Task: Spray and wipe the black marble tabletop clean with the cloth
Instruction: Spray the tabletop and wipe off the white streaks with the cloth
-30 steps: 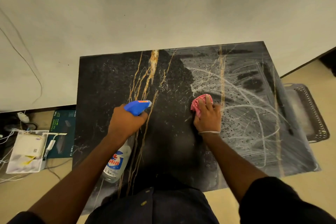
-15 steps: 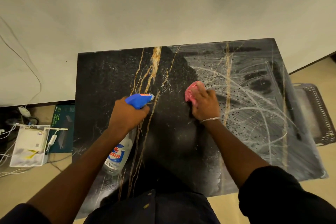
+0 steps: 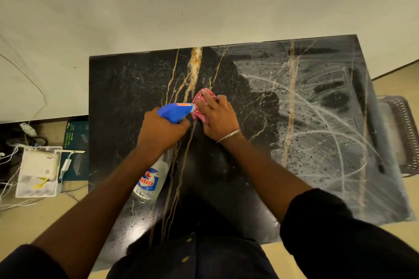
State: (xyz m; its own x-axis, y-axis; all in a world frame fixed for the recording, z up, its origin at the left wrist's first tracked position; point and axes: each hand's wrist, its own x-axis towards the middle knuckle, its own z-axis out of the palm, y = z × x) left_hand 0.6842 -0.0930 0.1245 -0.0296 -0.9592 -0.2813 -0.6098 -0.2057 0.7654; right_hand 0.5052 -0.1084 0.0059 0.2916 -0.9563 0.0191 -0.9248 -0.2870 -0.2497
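The black marble tabletop (image 3: 127, 88) with gold veins fills the middle of the view; its right half is streaked with whitish wet smears. My left hand (image 3: 161, 130) grips the neck of a clear spray bottle (image 3: 149, 182) with a blue trigger head, its nozzle pointing right. My right hand (image 3: 216, 115) presses a crumpled pink cloth (image 3: 200, 103) flat onto the marble near the centre gold vein, right beside the nozzle. A thin bangle sits on my right wrist.
A pale wall runs along the table's far edge. On the floor to the left lie a white box (image 3: 37, 170) with cables and a dark green carton (image 3: 74, 140). A dark perforated tray (image 3: 405, 133) sits on the floor at the right.
My right hand has slid the pink cloth leftward across the marble, from the edge of the smeared area to the centre vein beside the nozzle. The left hand has held the bottle steady.
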